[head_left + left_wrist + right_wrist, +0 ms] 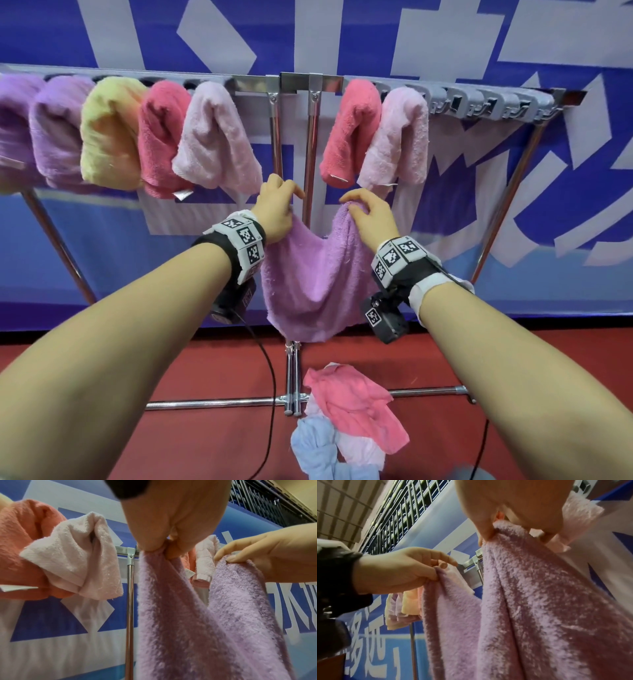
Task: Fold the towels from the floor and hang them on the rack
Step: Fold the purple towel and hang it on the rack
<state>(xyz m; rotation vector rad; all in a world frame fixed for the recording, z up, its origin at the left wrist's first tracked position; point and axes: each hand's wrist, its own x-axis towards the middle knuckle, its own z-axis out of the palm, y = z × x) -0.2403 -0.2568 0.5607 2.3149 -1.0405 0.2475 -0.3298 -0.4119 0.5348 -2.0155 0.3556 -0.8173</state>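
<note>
Lilac towel (317, 274) (sagging) between pinching fingers (150, 539).

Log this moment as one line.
left hand: pinches purple towel | right hand: pinches it | rack: seven hung | floor pile: waiting

"多远" in white on blue banner (373, 635)
</note>
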